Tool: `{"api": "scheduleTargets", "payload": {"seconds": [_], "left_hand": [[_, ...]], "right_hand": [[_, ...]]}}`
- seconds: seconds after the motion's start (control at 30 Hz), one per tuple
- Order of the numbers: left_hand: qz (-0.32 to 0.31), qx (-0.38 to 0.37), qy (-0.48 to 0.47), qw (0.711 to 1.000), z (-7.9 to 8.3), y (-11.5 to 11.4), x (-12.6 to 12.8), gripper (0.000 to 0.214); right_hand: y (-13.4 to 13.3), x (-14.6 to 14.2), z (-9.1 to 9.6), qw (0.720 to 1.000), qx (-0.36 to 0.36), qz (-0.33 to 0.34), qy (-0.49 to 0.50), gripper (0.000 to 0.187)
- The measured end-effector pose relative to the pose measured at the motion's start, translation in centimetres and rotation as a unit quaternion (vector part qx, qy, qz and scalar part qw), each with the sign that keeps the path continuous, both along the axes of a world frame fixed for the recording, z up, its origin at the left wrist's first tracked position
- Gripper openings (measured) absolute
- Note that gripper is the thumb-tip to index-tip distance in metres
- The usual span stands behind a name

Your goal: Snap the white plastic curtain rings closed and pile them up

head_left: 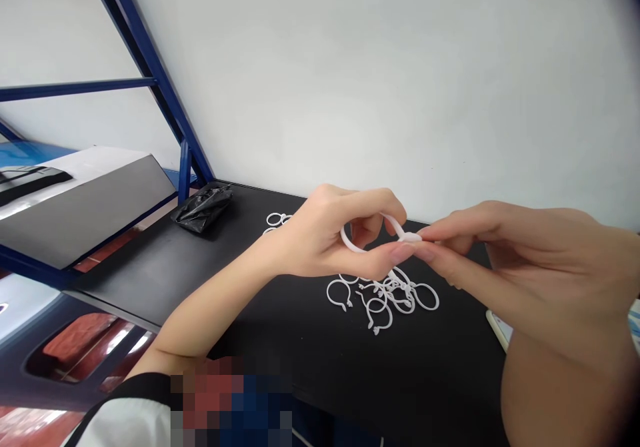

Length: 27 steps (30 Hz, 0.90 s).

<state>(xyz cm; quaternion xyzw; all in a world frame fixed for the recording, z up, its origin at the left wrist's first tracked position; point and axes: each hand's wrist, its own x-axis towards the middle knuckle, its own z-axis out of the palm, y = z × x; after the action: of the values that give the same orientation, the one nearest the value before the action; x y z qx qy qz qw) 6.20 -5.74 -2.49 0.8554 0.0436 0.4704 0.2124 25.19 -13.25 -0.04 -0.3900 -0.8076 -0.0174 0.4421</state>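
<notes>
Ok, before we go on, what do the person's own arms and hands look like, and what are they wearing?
The left hand and right hand are bare, with no gloves, rings or cables. The left forearm is bare down to a white sleeve with a black band; pixelation hides what lies beside it.

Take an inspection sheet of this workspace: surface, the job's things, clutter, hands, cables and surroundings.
Surface: black tabletop.
Job's things: white plastic ring held between both hands; tangled pile of similar rings beneath them; smaller group of rings farther back.
Clutter: crumpled black plastic bag at the back; white-edged flat device at the right edge, partly hidden.
Grippers: left hand curls around the ring; right hand pinches its thicker end.
Cables: nothing seen.
Surroundings: white wall, blue metal frame, grey panel.
</notes>
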Motion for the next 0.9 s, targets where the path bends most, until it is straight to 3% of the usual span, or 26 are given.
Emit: {"api": "scheduleTargets", "payload": {"seconds": [0.23,0.53,0.9], "left_hand": [[-0.044,-0.045,0.124,0.99,0.7,0.4,-0.8,0.021],[-0.053,-0.074,0.111,0.99,0.2,0.3,-0.4,0.028],[-0.042,-0.068,0.115,0.99,0.0,0.1,-0.4,0.019]], "right_hand": [[0.5,0.8,0.0,1.0,-0.009,0.01,-0.003,0.016],[0.4,0.5,0.2,1.0,-0.014,0.02,0.018,0.015],[0.8,1.5,0.5,0.998,-0.044,0.044,-0.004,0.018]]}}
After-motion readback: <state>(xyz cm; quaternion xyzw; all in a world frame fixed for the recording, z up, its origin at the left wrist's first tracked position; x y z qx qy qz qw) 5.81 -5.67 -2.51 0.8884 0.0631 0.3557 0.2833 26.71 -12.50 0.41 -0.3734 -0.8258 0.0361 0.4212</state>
